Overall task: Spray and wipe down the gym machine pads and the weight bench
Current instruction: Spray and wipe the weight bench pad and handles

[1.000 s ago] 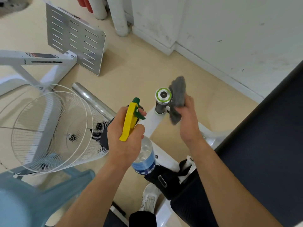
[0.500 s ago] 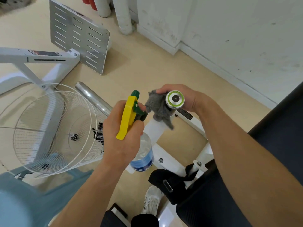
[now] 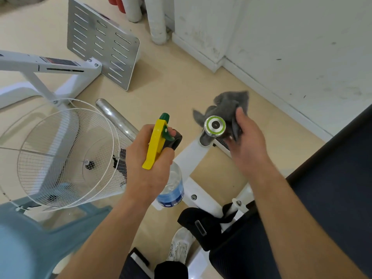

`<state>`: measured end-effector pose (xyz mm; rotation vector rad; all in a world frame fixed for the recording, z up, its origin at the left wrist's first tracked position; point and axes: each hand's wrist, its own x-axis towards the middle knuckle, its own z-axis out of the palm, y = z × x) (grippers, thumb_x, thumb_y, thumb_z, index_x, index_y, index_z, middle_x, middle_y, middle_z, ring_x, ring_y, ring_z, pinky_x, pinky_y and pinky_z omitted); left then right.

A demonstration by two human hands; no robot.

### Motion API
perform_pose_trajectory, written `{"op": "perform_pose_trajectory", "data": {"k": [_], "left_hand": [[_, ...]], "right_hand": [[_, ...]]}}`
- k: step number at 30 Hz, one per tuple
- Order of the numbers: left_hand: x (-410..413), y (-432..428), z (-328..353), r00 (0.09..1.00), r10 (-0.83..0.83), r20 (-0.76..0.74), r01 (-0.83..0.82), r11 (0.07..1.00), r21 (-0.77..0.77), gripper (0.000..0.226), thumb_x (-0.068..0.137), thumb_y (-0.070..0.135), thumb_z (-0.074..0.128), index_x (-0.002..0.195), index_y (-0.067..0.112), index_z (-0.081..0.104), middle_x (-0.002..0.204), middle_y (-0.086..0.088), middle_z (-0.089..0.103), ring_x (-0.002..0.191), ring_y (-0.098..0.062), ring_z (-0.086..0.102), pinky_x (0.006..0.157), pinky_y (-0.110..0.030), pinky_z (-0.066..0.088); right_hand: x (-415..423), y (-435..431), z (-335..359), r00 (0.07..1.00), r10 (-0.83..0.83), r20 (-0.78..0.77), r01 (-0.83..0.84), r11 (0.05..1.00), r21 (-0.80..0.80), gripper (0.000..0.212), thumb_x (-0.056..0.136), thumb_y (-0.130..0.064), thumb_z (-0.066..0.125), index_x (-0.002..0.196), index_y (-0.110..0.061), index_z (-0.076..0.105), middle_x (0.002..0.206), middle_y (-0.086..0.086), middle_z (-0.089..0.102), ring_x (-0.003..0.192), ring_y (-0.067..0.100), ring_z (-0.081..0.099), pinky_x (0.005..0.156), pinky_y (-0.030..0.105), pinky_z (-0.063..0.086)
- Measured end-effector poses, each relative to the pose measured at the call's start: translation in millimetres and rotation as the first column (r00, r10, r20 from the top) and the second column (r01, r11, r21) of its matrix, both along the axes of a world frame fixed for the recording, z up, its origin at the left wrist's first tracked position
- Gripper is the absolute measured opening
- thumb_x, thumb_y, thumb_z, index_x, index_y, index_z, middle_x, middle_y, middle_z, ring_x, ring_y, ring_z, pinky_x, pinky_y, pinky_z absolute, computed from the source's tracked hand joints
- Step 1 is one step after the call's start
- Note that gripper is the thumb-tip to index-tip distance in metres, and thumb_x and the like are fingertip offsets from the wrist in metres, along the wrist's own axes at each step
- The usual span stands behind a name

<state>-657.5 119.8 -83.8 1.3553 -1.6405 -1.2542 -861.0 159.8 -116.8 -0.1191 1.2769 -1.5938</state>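
Two grips full | left grip (image 3: pixel 149 168) holds spray bottle (image 3: pixel 172 188) | right grip (image 3: pixel 248 143) holds grey cloth (image 3: pixel 227 105) against knob (image 3: pixel 214 125) | fan guard (image 3: pixel 66 154) leftward

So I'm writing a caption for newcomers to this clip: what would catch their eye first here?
Dead centre, the left hand grips a spray bottle with a bright yellow trigger. Just right of it, the right hand holds a crumpled grey cloth at a metal knob with a green ring on the white machine frame. A big white wire fan guard fills the left side.
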Motion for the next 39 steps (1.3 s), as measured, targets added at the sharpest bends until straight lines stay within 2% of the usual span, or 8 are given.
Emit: {"op": "perform_pose_trajectory", "data": {"k": [5,14,16,19,22,24,30,39], "left_hand": [[1,2,5,1.000,0.022,-0.009,-0.022,1.000,0.004,0.036,0.071,0.003,0.053,0.101,0.014,0.069,0.085,0.001,0.071,0.068,-0.018,0.064,0.060,-0.038,0.059],[8,-7,2,0.999,-0.016,0.031,0.018,0.998,-0.068,0.037,0.070,-0.001,0.055,0.100,0.016,0.068,0.088,-0.001,0.073,0.068,-0.019,0.061,0.058,-0.029,0.055],[10,-8,3,1.000,-0.015,0.018,0.016,0.998,-0.068,0.039,0.069,-0.004,0.055,0.101,0.015,0.068,0.092,0.005,0.074,0.072,-0.015,0.063,0.059,-0.021,0.054],[9,-9,2,1.000,-0.017,0.005,0.017,0.999,-0.051,0.041,0.070,-0.009,0.056,0.101,0.014,0.068,0.093,0.007,0.074,0.072,-0.013,0.063,0.059,-0.024,0.056],[6,-6,2,1.000,-0.026,-0.007,0.026,0.999,-0.038,0.039,0.070,-0.004,0.053,0.101,0.014,0.068,0.090,0.002,0.073,0.072,-0.017,0.063,0.060,-0.035,0.058],[4,-4,2,0.999,-0.036,0.021,0.037,0.998,-0.044,0.037,0.071,0.000,0.054,0.102,0.016,0.067,0.092,0.007,0.073,0.074,-0.013,0.064,0.064,-0.036,0.060],[8,-1,10,0.996,-0.071,0.055,0.073,0.997,-0.032,0.036,0.071,0.005,0.054,0.102,0.020,0.067,0.095,0.013,0.074,0.072,-0.012,0.068,0.067,-0.038,0.060],[13,-5,6,0.999,-0.036,0.028,0.036,0.999,-0.011,0.034,0.073,0.003,0.055,0.103,0.016,0.068,0.088,0.004,0.072,0.065,-0.024,0.063,0.063,-0.039,0.058]], "right_hand": [[63,42,-3,0.828,-0.511,0.231,0.457,0.854,0.249,0.033,0.098,-0.018,0.052,0.130,-0.014,0.061,0.118,0.009,0.071,0.108,0.027,0.068,0.091,0.045,0.056],[77,-18,6,0.466,-0.444,0.765,0.515,0.839,0.174,0.042,0.105,-0.020,0.031,0.126,0.000,0.061,0.119,0.024,0.066,0.114,0.041,0.061,0.103,0.052,0.046],[75,-24,0,0.515,-0.507,0.692,0.493,0.835,0.244,0.036,0.104,-0.014,0.035,0.121,0.000,0.064,0.108,0.021,0.068,0.120,0.041,0.058,0.108,0.054,0.043],[86,-11,2,0.895,-0.345,0.281,0.280,0.927,0.248,0.015,0.091,-0.020,0.067,0.096,-0.006,0.068,0.086,0.006,0.067,0.091,0.027,0.068,0.095,0.046,0.054],[71,-19,-5,0.549,-0.451,0.704,0.430,0.874,0.224,0.034,0.102,-0.010,0.039,0.124,0.004,0.060,0.102,0.021,0.066,0.117,0.042,0.058,0.104,0.054,0.045],[57,-27,2,0.311,-0.545,0.778,0.488,0.794,0.361,0.039,0.101,-0.005,0.033,0.129,0.004,0.058,0.103,0.025,0.067,0.104,0.042,0.063,0.089,0.050,0.053],[65,-13,24,0.414,-0.534,0.737,0.457,0.822,0.339,0.033,0.100,0.002,0.034,0.119,0.008,0.060,0.110,0.027,0.068,0.089,0.036,0.068,0.069,0.039,0.059],[71,23,41,0.845,-0.486,0.223,0.410,0.856,0.314,0.017,0.097,-0.013,0.056,0.102,0.000,0.065,0.078,0.011,0.072,0.065,0.019,0.070,0.058,0.027,0.057]]}}
